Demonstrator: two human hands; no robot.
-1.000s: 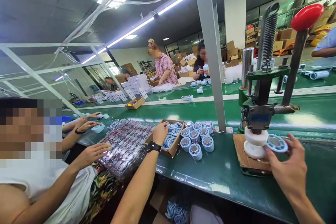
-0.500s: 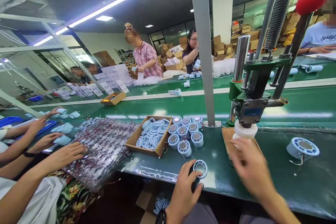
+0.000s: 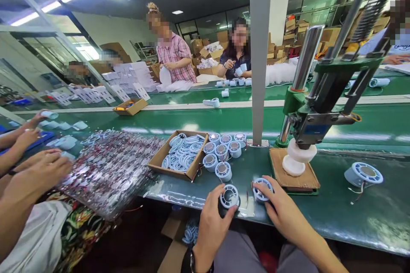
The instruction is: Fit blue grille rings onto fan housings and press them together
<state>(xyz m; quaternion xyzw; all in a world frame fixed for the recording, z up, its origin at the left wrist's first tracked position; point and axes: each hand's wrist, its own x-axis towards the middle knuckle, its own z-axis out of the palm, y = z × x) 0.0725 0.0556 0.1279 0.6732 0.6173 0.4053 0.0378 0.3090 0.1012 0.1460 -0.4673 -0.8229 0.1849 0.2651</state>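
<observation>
My left hand [image 3: 215,217] is closed around the edge of a light-blue slotted ring [image 3: 229,196], held just above the table's front edge. Something dark shows behind that ring; I cannot make out what. Close by on the right, my right hand [image 3: 278,199] has its thumb and fingers round a light-blue round housing [image 3: 263,189] with a slotted face. A thin reddish wire [image 3: 247,196] shows between the two pieces. Several similar light-blue housings with silver centres [image 3: 221,150] stand grouped behind my left hand.
A hand press [image 3: 312,126] with a white round pad stands over a cardboard-covered base [image 3: 278,163]. Another housing [image 3: 364,174] sits at the right. A cardboard box [image 3: 191,174] holds several rings. Wired parts [image 3: 112,170] lie in a heap at left, beside a co-worker's hands [image 3: 48,170].
My right hand has come away from the press, moving left and toward me, and now grips a housing. My left hand has shifted slightly left with the ring. The view has tilted.
</observation>
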